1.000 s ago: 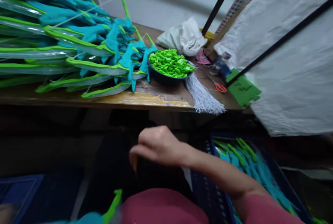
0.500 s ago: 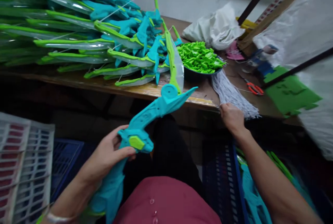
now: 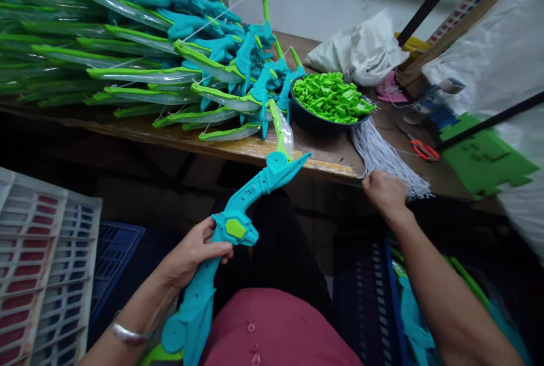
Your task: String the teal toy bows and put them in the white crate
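A teal toy bow (image 3: 238, 224) with a green hexagon badge on its grip is held in the left hand (image 3: 193, 252), fingers wrapped round the handle, down over the lap just below the table edge. Its upper limb, green and clear plastic, is tilted up toward the wooden table (image 3: 238, 150), with the tip just over the edge. The lower end of the bow is run down past a pink shirt (image 3: 276, 332).

The right hand (image 3: 385, 190) is closed on the near end of a bundle of white strings (image 3: 382, 153), which is draped over the table's front edge. Exactly how many strands are pinched can't be told. The two hands are kept well apart.

Just behind the strings, a dark bowl (image 3: 312, 122) heaped with small green plastic parts (image 3: 331, 97) is parked. To its left, a big pile of finished bows (image 3: 127, 54) is stacked across the table. Orange-handled scissors (image 3: 423, 150) are laid to the right of the strings, near a green foam piece (image 3: 484, 159). A crumpled white bag (image 3: 361, 51) is sat at the back. A white-and-red crate (image 3: 38, 264) is seen at lower left on the floor.
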A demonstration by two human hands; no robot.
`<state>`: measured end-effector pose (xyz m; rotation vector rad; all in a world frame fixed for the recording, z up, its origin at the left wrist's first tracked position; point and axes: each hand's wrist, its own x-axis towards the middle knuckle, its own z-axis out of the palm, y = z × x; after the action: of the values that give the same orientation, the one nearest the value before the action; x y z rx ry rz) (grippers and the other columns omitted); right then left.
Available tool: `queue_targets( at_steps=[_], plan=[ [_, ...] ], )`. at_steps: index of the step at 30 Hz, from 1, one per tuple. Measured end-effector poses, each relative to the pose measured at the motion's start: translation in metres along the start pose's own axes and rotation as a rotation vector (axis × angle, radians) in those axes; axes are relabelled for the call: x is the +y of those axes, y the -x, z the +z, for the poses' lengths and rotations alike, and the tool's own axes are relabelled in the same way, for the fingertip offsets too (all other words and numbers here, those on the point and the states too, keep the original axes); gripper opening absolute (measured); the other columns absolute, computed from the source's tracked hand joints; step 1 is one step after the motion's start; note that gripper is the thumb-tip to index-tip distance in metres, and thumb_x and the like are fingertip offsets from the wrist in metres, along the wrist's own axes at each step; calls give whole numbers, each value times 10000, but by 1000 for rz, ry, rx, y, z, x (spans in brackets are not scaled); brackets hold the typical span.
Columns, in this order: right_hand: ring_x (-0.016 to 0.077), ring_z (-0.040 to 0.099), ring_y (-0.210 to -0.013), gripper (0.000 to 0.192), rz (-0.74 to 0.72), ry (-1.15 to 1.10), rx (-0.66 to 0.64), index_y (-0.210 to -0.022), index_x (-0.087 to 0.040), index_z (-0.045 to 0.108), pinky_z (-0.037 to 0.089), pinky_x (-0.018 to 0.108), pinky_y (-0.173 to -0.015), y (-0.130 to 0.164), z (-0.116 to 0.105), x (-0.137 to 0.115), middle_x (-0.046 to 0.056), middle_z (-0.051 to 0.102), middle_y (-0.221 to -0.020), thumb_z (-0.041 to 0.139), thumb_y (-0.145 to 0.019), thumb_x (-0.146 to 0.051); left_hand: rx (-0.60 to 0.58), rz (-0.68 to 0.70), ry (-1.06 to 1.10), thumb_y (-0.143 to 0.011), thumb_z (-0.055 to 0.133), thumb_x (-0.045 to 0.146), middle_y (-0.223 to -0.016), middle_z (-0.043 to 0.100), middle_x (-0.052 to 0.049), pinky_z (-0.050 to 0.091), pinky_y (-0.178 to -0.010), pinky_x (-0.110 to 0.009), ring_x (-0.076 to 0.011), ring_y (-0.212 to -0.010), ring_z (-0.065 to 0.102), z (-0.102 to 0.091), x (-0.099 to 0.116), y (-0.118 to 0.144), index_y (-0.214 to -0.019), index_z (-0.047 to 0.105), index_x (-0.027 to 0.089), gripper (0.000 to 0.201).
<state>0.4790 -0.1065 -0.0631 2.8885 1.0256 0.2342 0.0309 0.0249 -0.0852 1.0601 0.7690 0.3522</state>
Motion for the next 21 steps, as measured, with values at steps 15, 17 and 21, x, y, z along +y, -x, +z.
queue_targets(
  at_steps=[15,17,21],
  plan=[
    [185,537,-700,241,128,-826,158,-729,-178,622,400,289,-681,37,-30,-18,23,582,-680,459,-798,-341,-264,-87,72,-680,859,423,-978,761,-100,426,-479,-215,-126,-575,543,-8,-7,-6,-1136,748,182,527],
    [172,528,-703,258,11,-982,63,-744,-189,625,409,279,-681,81,-27,-47,17,596,-709,492,-831,-393,-358,-111,106,-678,845,371,-1386,666,-172,469,-501,-224,-185,-723,645,6,-6,-16,-1276,717,197,636],
    [133,498,-634,176,-219,-1251,-318,-701,-197,642,391,257,-641,188,-10,-105,-14,586,-658,598,-812,-326,-417,-147,138,-622,868,279,-1401,653,-202,529,-571,-247,-258,-880,695,34,-8,-40,-1240,725,160,645]
  ],
)
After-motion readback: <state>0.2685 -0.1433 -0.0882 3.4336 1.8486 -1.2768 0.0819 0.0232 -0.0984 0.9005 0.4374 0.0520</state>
